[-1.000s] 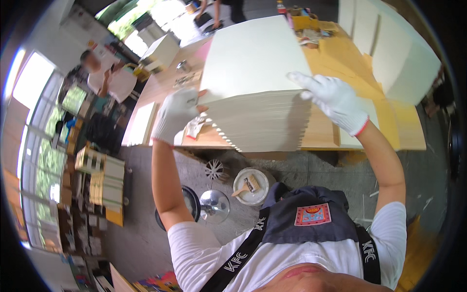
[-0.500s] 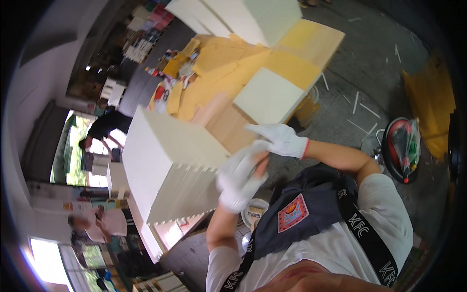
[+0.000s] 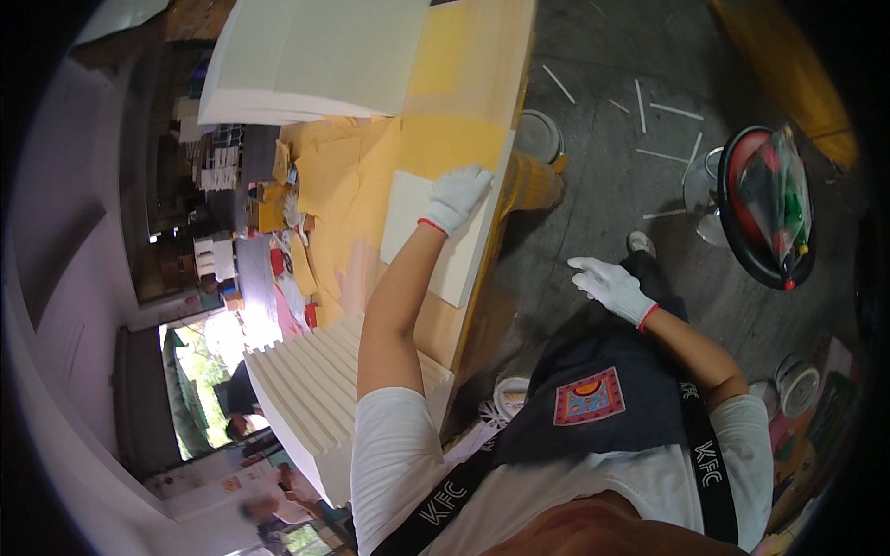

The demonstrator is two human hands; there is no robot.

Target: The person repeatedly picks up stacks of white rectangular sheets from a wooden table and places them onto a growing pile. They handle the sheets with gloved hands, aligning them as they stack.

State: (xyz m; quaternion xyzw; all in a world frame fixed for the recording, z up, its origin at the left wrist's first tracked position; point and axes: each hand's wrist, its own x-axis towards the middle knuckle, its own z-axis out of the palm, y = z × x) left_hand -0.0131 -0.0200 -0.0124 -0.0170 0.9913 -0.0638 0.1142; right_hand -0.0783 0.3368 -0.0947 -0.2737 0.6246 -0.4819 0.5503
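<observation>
My left hand (image 3: 454, 199), in a white knit glove with a red cuff, rests on a white rectangular slab or stack of sheets (image 3: 408, 218) on the wooden table (image 3: 445, 324). Its fingers look bent and drawn together near the slab's right side; anything beneath them is hidden. My right hand (image 3: 612, 289), gloved the same way, hangs in the air right of the table, above my dark apron (image 3: 556, 371) and the floor. Its fingers are stretched out and hold nothing. Yellow sheeting (image 3: 343, 176) lies left of the slab, and a yellow area (image 3: 450, 144) borders its far side.
Nearer on the table stands a tall white stack with ridged edges (image 3: 315, 380); another large white stack (image 3: 306, 65) fills the far end. A lidded bucket (image 3: 538, 137) stands beside the table. White strips (image 3: 640, 107) litter the floor near a round stool (image 3: 728, 199) bearing a bagged bottle.
My hands, together before, have separated. The left has reached out onto the white slab; the right has drawn away to the right with its fingers extended. The view has turned.
</observation>
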